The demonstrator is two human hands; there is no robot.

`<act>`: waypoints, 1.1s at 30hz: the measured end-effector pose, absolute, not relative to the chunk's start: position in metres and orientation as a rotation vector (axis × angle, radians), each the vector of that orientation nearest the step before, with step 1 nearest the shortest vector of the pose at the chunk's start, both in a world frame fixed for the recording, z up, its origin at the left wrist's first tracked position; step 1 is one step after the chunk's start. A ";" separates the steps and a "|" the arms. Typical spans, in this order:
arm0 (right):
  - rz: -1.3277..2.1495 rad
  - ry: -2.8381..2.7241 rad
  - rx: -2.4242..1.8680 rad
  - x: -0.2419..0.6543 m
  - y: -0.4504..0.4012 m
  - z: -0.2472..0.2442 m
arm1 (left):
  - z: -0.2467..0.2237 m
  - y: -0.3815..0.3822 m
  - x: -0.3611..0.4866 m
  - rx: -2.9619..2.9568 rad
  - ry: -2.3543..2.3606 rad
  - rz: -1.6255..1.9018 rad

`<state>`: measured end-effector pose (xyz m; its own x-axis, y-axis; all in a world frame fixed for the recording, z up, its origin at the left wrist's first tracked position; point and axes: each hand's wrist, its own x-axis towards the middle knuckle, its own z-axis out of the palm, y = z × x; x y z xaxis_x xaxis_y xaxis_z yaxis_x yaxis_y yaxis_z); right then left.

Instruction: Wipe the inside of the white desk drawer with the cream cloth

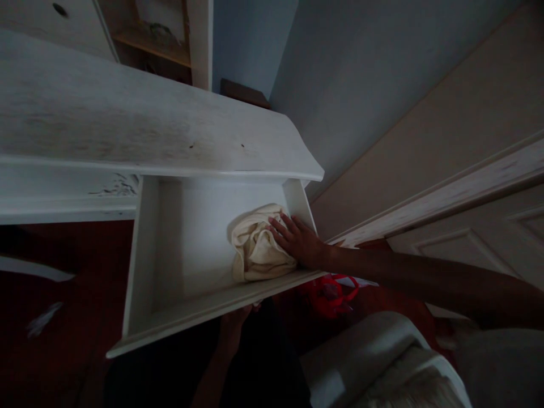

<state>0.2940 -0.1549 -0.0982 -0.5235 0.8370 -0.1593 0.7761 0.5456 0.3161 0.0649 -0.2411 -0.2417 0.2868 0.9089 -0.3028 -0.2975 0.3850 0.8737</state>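
Observation:
A bundled cream cloth [261,252] lies at the right end of a white drawer [204,226] that is pulled out. My right hand [300,241] rests on the cloth's upper right side, fingers spread and pressed lightly on it. Below the drawer's front edge is my left hand [236,323], near the front panel. Its fingers are mostly hidden under the drawer, so their grip does not show.
The white dresser top [148,124] has dark stains and runs across the view. A red bag [331,294] sits on the floor at the right, near a pale chair [374,362]. A white door [480,243] stands far right.

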 end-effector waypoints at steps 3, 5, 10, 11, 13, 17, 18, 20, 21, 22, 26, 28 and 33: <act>0.221 2.480 1.343 0.292 -0.154 -0.093 | -0.237 -0.241 0.066 0.796 0.924 0.953; 0.210 2.481 1.334 0.292 -0.151 -0.091 | -0.234 -0.242 0.066 0.811 0.938 0.956; 0.249 2.508 1.275 0.296 -0.138 -0.088 | -0.239 -0.242 0.066 0.826 0.941 0.935; 0.264 2.515 1.262 0.297 -0.136 -0.087 | -0.242 -0.242 0.065 0.819 0.935 0.929; 0.292 2.522 1.245 0.299 -0.132 -0.087 | -0.246 -0.243 0.065 0.801 0.918 0.915; 0.279 2.543 1.262 0.300 -0.135 -0.093 | -0.250 -0.243 0.066 0.776 0.874 0.939; 0.261 2.546 1.267 0.299 -0.137 -0.095 | -0.250 -0.243 0.066 0.770 0.865 0.956; 0.228 2.543 1.275 0.299 -0.143 -0.097 | -0.250 -0.243 0.066 0.772 0.850 0.972; 0.214 2.539 1.276 0.299 -0.146 -0.097 | -0.250 -0.243 0.066 0.782 0.850 0.972; 0.196 2.532 1.277 0.300 -0.148 -0.097 | -0.249 -0.243 0.066 0.791 0.855 0.972; -0.009 2.464 1.218 0.309 -0.141 -0.086 | -0.247 -0.243 0.066 0.787 0.872 0.957; -0.118 2.423 1.170 0.311 -0.133 -0.078 | -0.245 -0.243 0.066 0.773 0.866 0.953; -0.056 2.379 1.155 0.302 -0.121 -0.062 | -0.240 -0.242 0.066 0.784 0.896 0.934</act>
<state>0.3025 -0.1211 -0.0622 -0.5206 0.7282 -0.4457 0.7483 0.6406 0.1726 0.0657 -0.2421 -0.2401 0.3108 0.9053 -0.2897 -0.3269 0.3880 0.8617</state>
